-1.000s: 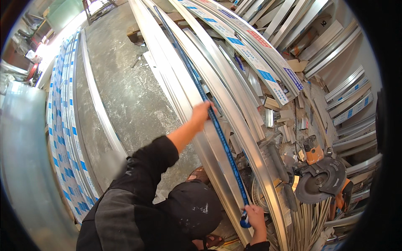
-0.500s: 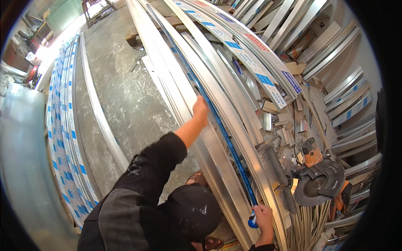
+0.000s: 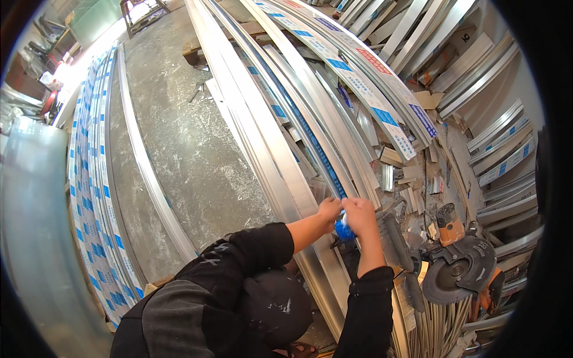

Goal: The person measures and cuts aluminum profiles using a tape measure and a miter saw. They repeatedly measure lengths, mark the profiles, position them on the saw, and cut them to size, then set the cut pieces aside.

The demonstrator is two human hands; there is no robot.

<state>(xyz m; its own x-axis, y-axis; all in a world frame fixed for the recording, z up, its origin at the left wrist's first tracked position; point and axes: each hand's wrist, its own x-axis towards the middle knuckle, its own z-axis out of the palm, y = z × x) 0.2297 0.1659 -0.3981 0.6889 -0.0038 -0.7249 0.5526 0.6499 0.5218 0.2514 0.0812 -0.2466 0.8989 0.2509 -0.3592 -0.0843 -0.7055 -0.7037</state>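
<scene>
My right hand (image 3: 359,216) is closed round a blue tape measure (image 3: 344,230), its case partly hidden by the fingers. The tape's long blue blade (image 3: 305,125) runs away from me along a silver metal profile (image 3: 319,138). Close beside the case, my left hand (image 3: 329,213) has its fingers bent together near the mouth of the tape. Whatever those fingers grip is hidden. Under my left wrist lies a wide silver profile (image 3: 262,131), parallel to the measured one.
At the right stands a cut-off saw (image 3: 456,268) with an orange motor. Short offcuts (image 3: 412,179) litter the floor near it. Profiles with blue-and-white film (image 3: 95,179) lie at the left, beside a glass-like sheet (image 3: 33,227). More profiles (image 3: 477,77) lean at the far right.
My right hand has moved forward along the profile with the tape measure. My left hand has come back and to the right, so both hands now meet at the tape.
</scene>
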